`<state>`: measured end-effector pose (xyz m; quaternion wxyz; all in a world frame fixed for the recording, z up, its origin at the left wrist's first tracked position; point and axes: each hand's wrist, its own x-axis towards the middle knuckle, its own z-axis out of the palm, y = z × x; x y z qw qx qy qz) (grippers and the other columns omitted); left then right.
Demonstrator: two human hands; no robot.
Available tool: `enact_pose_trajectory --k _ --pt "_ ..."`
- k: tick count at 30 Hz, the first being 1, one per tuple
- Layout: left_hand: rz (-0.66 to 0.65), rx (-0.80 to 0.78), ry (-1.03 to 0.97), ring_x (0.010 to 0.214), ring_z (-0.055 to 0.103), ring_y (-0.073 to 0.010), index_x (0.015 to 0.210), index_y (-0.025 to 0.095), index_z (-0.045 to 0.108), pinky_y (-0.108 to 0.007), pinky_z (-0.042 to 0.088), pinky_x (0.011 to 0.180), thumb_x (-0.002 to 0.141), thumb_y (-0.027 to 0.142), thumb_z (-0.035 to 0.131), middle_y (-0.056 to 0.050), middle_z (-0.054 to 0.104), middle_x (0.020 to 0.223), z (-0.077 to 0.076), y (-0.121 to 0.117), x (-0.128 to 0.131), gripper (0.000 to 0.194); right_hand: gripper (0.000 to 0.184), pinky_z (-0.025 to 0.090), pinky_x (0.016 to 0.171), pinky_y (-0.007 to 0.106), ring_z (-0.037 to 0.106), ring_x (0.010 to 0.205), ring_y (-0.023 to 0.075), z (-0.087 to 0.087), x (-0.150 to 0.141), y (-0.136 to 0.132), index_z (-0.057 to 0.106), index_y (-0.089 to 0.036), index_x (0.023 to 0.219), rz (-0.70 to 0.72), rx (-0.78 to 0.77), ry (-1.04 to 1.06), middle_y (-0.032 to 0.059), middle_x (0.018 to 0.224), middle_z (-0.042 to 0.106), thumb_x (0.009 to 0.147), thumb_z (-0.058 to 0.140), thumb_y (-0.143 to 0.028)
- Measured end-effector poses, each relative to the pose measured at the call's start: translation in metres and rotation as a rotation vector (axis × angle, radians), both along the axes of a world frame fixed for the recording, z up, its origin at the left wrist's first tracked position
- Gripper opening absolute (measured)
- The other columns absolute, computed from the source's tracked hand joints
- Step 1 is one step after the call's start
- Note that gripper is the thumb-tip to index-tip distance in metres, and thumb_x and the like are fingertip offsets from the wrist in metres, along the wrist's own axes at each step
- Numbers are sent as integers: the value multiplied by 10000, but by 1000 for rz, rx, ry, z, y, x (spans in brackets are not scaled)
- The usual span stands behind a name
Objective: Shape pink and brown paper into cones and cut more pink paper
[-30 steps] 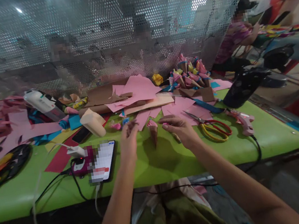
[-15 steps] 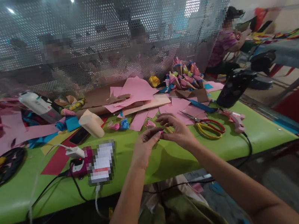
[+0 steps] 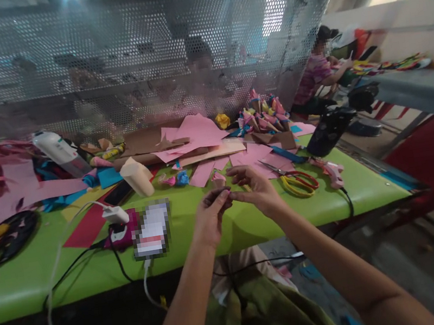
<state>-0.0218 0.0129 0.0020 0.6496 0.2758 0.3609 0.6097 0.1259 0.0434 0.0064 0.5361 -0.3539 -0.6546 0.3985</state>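
Observation:
My left hand [image 3: 210, 216] is closed, its thumb pressed against the curled fingers. My right hand [image 3: 258, 193] meets it at the fingertips, its thumb and forefinger pinched while the other fingers arch above. Whatever sits between the fingertips is too small and hidden to make out. Just behind the hands lies a small folded pink paper piece [image 3: 218, 179]. Scissors [image 3: 300, 183] with red and yellow handles rest right of my right hand, and a pink glue gun [image 3: 333, 172] lies beyond them. A crumpled blue paper piece [image 3: 182, 178] is to the left.
A phone [image 3: 152, 230] and a purple power socket [image 3: 123, 229] with cables occupy the left front. Behind stand a beige cylinder [image 3: 137, 176], pink paper sheets [image 3: 196, 133] and a pile of paper cones [image 3: 262, 114]. A co-worker [image 3: 316, 72] sits at far right.
The view has tilted up and shifted slightly. My hands stay together at the fingertips; the bit of pink that showed between them is now hardly visible.

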Motion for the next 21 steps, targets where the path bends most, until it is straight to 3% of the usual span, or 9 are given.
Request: enact_pose_trajectory --k 8,15,21 --pt "49 113 -8 717 646 -89 787 187 782 -211 495 712 481 300 975 9 758 779 5 -19 0 379 489 489 682 297 580 740 168 -1 -16 -16 704 -259 1018 51 -252 284 -9 803 659 594 915 -382" --pt "60 79 -132 679 655 -85 727 191 768 -205 508 691 449 306 982 11 767 770 7 -28 -2 369 417 507 818 302 639 909 183 -6 -37 -28 734 -253 953 164 -354 497 20 998 720 609 906 -414" --pt "63 61 -75 740 699 -137 825 182 787 -237 505 690 552 350 929 -48 794 868 1 -30 -10 351 291 483 702 276 619 736 149 -7 -39 -30 745 -237 923 79 -324 474 5 863 721 750 790 -467"
